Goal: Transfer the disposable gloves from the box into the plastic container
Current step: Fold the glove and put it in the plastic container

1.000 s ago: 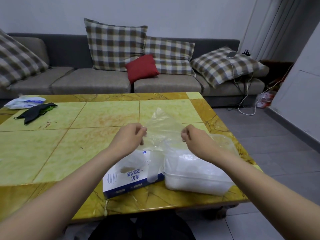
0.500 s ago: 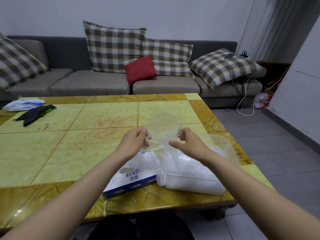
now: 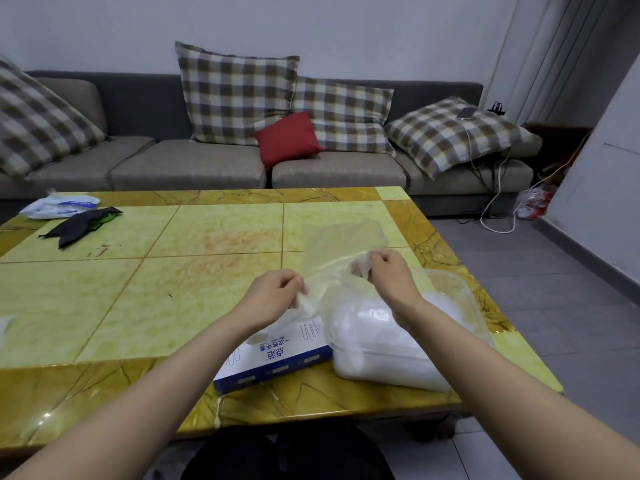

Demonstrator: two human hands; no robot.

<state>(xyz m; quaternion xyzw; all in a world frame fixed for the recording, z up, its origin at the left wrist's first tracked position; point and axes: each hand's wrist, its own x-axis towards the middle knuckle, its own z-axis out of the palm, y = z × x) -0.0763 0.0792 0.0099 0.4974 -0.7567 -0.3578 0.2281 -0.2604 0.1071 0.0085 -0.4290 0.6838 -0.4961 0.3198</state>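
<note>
Left hand (image 3: pixel 273 296): thumb and fingers pinch near edge of clear glove (image 3: pixel 341 244). Right hand (image 3: pixel 388 276): fingers curled, gripping bunched far edge of same glove.
Glove in air above table (image 3: pixel 104 306), over gap between box (image 3: pixel 277 356) and plastic container (image 3: pixel 450 292); thin film spreads up and away beyond hands.
Change vs 0.5 s ago: hands were level, now right hand higher and left lower, film pulled slantwise.
Box lies just beside container, on its left. Container holds white heap of gloves.
</note>
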